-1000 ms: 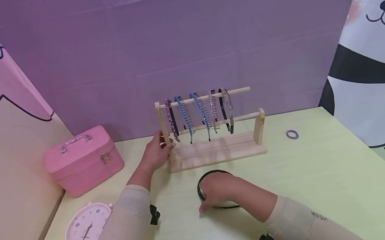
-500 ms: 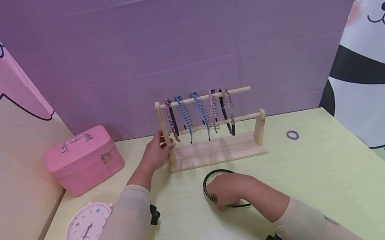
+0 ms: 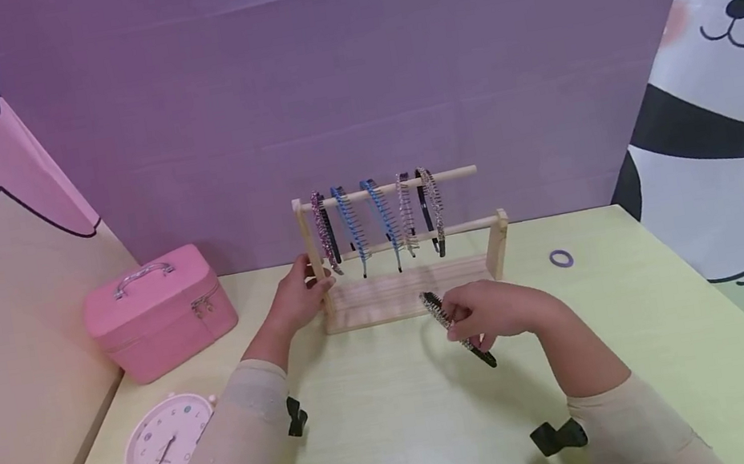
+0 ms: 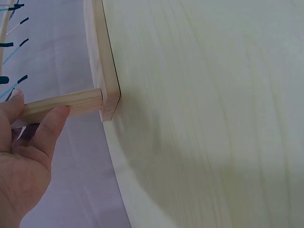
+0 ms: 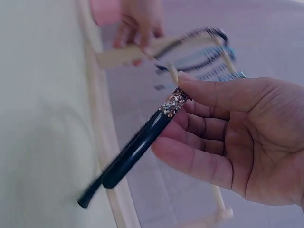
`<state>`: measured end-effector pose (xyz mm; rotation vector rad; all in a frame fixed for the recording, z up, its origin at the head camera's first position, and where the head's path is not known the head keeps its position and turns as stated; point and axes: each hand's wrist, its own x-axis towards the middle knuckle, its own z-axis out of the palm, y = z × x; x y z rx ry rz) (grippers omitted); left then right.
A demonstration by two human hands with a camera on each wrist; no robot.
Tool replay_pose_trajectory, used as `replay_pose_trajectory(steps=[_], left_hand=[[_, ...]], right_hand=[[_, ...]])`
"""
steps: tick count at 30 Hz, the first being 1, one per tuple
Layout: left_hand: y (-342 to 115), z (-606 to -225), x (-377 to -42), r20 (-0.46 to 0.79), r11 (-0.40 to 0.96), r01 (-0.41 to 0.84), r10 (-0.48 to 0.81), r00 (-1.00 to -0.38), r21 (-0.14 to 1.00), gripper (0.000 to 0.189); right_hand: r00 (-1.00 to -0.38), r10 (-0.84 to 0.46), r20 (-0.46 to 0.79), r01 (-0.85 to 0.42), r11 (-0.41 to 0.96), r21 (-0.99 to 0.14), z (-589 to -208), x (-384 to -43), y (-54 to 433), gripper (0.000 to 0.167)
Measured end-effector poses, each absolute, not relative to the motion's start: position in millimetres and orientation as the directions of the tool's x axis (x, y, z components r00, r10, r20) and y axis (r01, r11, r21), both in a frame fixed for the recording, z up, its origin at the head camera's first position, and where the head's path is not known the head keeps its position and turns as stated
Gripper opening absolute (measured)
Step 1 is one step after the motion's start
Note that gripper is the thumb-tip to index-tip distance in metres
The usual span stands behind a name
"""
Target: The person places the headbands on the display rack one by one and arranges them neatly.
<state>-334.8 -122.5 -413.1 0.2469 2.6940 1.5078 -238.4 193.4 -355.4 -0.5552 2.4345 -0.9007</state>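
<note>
A wooden rack with two rods stands at the back of the table. My left hand grips its left post, with the thumb on one side and fingers on the other. My right hand pinches a glittery headband with black ends between thumb and fingers. That headband is tilted above the table, in front of the rack; part of it is hidden by the hand. Along the upper rod hang a pink glitter headband, two blue toothed headbands, and silvery headbands to their right.
On the left stand a pink case with a handle and a pink alarm clock. A small purple ring lies right of the rack. Behind the table hangs a purple cloth.
My right hand has lifted the headband off the table and moved right and towards the rack, turning it edge-on. The left hand keeps its grip on the post.
</note>
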Motion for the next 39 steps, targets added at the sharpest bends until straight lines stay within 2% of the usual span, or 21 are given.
replay_pose_trajectory(steps=[5, 13, 22, 27, 39], left_hand=[[-124.3, -415.0, -335.6, 0.034, 0.513, 0.108, 0.15, -0.988, 0.851, 0.049], [-126.1, -415.1, -337.8, 0.026, 0.506, 0.099, 0.151, -0.988, 0.857, 0.052], [-125.7, -413.0, -336.0, 0.036, 0.505, 0.11, 0.154, -0.987, 0.856, 0.049], [-124.4, -412.9, -336.0, 0.03, 0.498, 0.105, 0.155, -0.987, 0.861, 0.047], [-123.9, -416.6, -340.9, 0.033, 0.489, 0.109, 0.161, -0.986, 0.866, 0.047]], right_hand=[[-0.844, -0.463, -0.27, -0.128, 0.663, -0.738, -349.5, -243.1, 221.8, 0.023], [-0.903, -0.372, -0.217, -0.077, 0.636, -0.768, -330.7, -243.1, 272.1, 0.038], [-0.992, -0.102, -0.071, -0.029, 0.743, -0.669, -312.8, -248.8, 300.5, 0.041], [-1.0, -0.004, 0.018, -0.015, 0.759, -0.651, -310.0, -252.8, 294.4, 0.052], [-0.972, 0.101, 0.212, -0.082, 0.699, -0.71, -300.4, -255.4, 272.6, 0.059]])
